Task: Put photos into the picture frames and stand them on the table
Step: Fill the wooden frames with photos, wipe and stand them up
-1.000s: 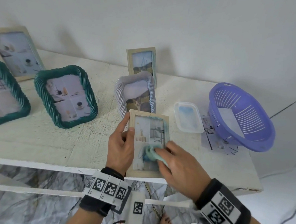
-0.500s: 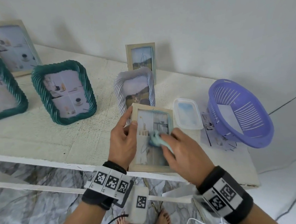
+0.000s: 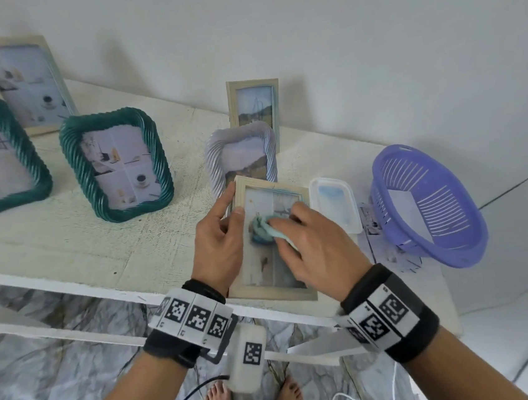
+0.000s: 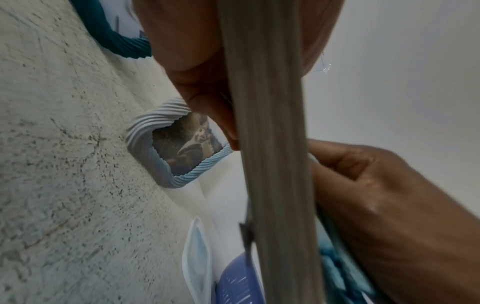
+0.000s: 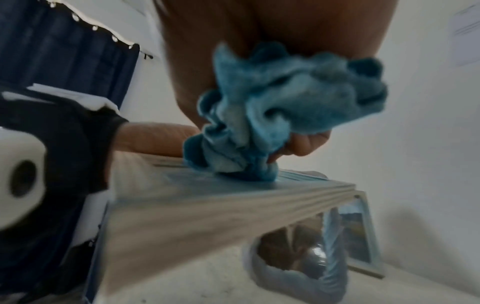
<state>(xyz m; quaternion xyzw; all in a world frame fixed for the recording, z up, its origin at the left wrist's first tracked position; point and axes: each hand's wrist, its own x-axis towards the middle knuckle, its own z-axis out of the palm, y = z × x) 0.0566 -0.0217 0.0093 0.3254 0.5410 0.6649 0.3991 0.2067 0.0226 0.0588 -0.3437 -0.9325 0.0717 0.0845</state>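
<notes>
So we've got the wood frame (image 3: 272,241) up off the table (image 3: 65,240), between both hands, photo already showing in it. Our left hand (image 3: 219,237) pinches its left edge, thumb on the front rail, fingers curled round behind. Our right hand (image 3: 316,246) is bunched round a blue cloth (image 3: 261,231), pressing it onto the glass just right of the left thumb.

Handling-wise: the frame looks light and stiff, but that glass front is probably the fragile and slippery bit, so we'd grip the wooden rails only, never the pane, and go easy with the cloth pressure in the middle. Holding by one edge, it could twist under the rubbing, so a firm pinch matters.

Beyond the hands, the lilac frame (image 3: 240,156) stands close, an easy knock when we set ours down. The tub (image 3: 335,205) and basket (image 3: 426,202) sit off to the right.
</notes>
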